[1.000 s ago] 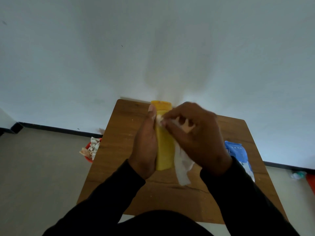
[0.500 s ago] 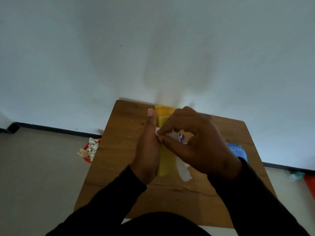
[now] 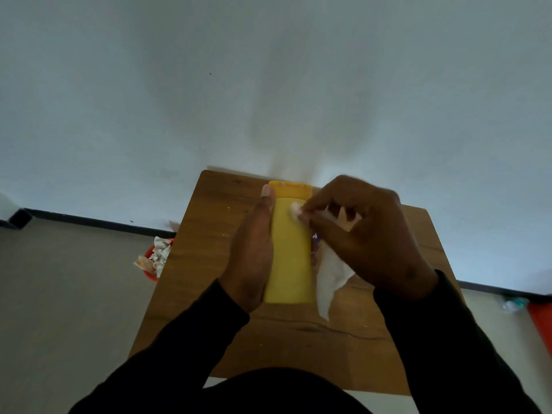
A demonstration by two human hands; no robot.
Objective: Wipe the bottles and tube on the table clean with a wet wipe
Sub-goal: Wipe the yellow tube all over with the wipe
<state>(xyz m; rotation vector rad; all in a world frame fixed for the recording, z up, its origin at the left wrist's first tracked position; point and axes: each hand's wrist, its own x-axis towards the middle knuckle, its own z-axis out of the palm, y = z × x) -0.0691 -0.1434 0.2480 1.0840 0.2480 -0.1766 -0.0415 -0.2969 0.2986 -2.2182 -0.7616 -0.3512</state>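
A tall yellow bottle point(image 3: 289, 252) with a darker yellow cap pointing away from me is held above the wooden table point(image 3: 209, 222). My left hand point(image 3: 252, 249) grips the bottle along its left side, thumb near the cap. My right hand point(image 3: 367, 234) pinches a white wet wipe point(image 3: 330, 276) and presses its bunched tip against the bottle just below the cap; the rest of the wipe hangs down to the right of the bottle. A small purple-marked thing shows between bottle and right hand, mostly hidden.
A red bin point(image 3: 155, 259) with crumpled white wipes stands on the floor left of the table. A red object point(image 3: 542, 324) and a small pale item point(image 3: 513, 303) lie on the floor at the right. A white wall rises behind the table.
My right hand has slid the wipe's tip from the bottle's middle up toward the cap. The bottle sits more exposed, and the blue pack seen at right earlier is now hidden behind my right hand.
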